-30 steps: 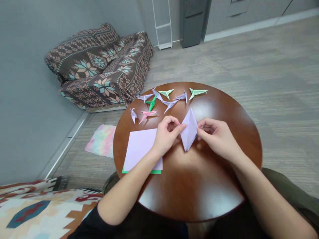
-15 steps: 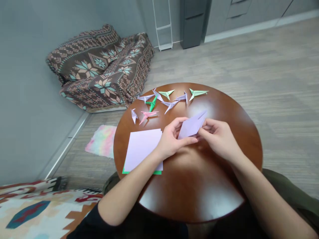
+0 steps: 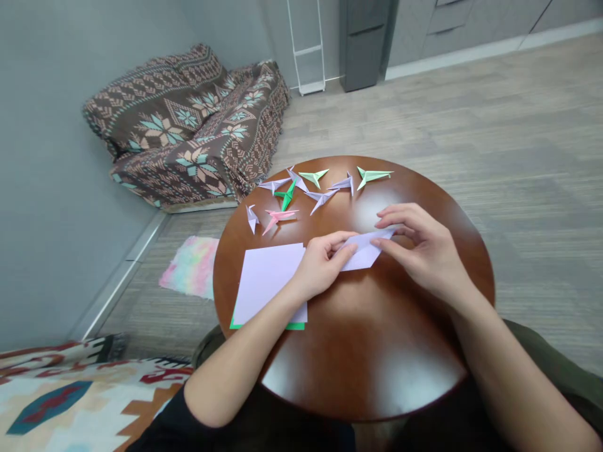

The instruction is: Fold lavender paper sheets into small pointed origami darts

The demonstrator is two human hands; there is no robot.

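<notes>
A folded piece of lilac origami paper (image 3: pixel 362 254) is between my hands, low over the round table. My left hand (image 3: pixel 323 260) pinches its left end, thumb on top and fingers behind. At the paper's right tip is my right hand (image 3: pixel 419 248), its thumb on the near face and its lower fingers behind the tip. The index finger of that hand is lifted and curved above the paper. Part of the paper's left end is hidden by my left thumb and fingers. A stack of square lilac sheets (image 3: pixel 268 282) lies beside my left forearm, with a green sheet (image 3: pixel 296 326) showing underneath.
Folded paper birds lie along the far left of the brown table (image 3: pixel 377 351): several lilac ones, a pink one (image 3: pixel 279 217), a green one (image 3: pixel 286 196) and two pale green ones (image 3: pixel 372 177). Beyond are a covered sofa (image 3: pixel 198 138) and a fluffy rug (image 3: pixel 191 267).
The lilac paper has been turned flatter and lowered a little. My left thumb has moved on top of it. My right hand has turned, its fingers rising and spreading above the right tip.
</notes>
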